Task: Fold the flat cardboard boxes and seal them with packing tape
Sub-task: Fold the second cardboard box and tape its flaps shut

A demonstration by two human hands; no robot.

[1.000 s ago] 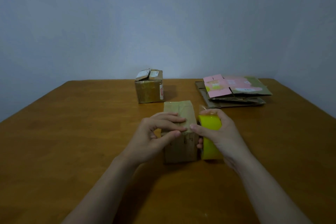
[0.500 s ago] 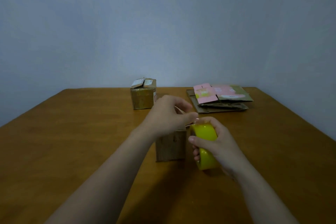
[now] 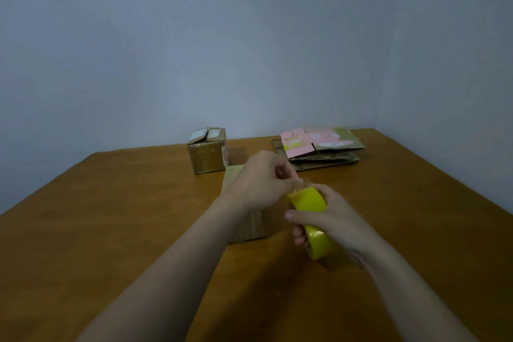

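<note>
Item: tape roll [image 3: 310, 203], mid-table, at 3 o'clock of the folded box [image 3: 251, 226]. Right hand [image 3: 333, 221] is curled round the roll. Left hand [image 3: 261, 180] fingertips are pinched on the tape end [image 3: 302, 184]. I'd draw the strip straight and low over the seam, keeping the roll steady.

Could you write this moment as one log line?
left hand pinches tape end | right hand grips yellow tape roll | box on table, partly behind left hand

A brown wooden table [image 3: 111, 216] meets plain, pale blue-grey walls [image 3: 249, 36] at its far edge.
</note>
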